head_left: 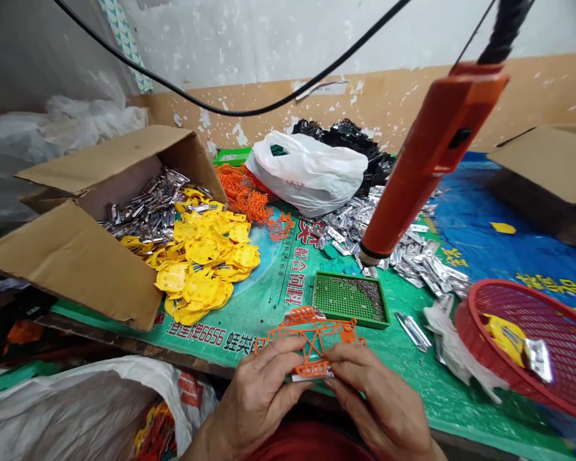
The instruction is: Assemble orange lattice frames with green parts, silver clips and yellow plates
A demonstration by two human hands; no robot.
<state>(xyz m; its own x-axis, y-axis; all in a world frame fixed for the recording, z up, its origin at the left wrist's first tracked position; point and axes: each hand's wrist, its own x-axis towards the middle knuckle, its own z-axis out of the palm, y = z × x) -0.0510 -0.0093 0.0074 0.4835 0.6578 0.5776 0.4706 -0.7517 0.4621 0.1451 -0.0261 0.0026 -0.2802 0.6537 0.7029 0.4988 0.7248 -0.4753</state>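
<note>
Near the table's front edge, my left hand (269, 387) and my right hand (374, 390) grip an orange plastic toy frame (312, 339) from its two sides. Fingers and thumbs are closed on it, and a strip of silvery plastic shows along its near edge. Just beyond lies a green tray (352, 299) with many tiny dark pieces, probably screws. Above it an orange-red power screwdriver (427, 160) hangs from a cord, its tip pointing down. More orange frames (244, 192) lie in a heap farther back.
A tipped cardboard box (110, 256) spills silvery parts and yellow plastic pieces (201, 256) on the left. Loose silvery parts (417, 262) spread behind the tray. A white plastic bag (312, 169) stands at the back, a red basket (475, 320) at right, and an open sack (77, 403) below the table.
</note>
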